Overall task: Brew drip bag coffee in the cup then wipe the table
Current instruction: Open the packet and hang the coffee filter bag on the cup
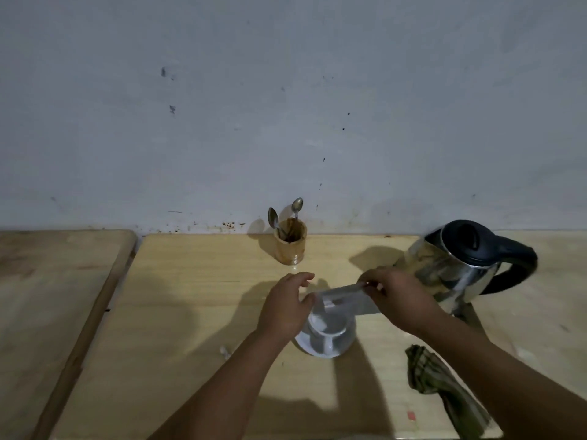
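Observation:
A white cup with its handle toward me stands on a white saucer in the middle of the wooden table. Just above the cup's mouth hangs a pale drip bag, stretched sideways. My right hand pinches its right top edge. My left hand is at the bag's left end beside the cup's rim, thumb and fingers curled; the bag's left edge is hidden behind it. A striped green cloth lies crumpled at the right front of the table.
A steel kettle with a black lid and handle stands right of the cup, close to my right hand. A wooden holder with two spoons stands by the wall. A small white scrap lies left of the saucer. A second table adjoins on the left.

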